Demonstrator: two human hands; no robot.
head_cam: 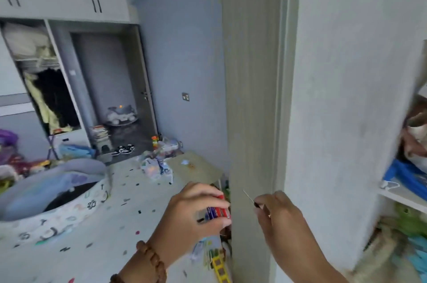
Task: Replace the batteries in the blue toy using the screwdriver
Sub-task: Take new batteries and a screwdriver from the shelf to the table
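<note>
My left hand (191, 215) is closed around a small pack of red and blue batteries (217, 211), held at waist height in front of a tall wooden panel. My right hand (277, 211) pinches a thin screwdriver (249, 196) by its dark handle, the metal shaft pointing up and to the left. The two hands are a short distance apart, with the panel edge behind them. No blue toy that I can pick out as the task's one is visible.
A tall wood-grain panel (251, 98) and white wall (346, 98) stand straight ahead. A low table (196, 168) sits beyond my left hand. A padded play pen (53, 192) lies at the left. Toys (219, 264) litter the floor. Shelves (404, 197) at right hold clutter.
</note>
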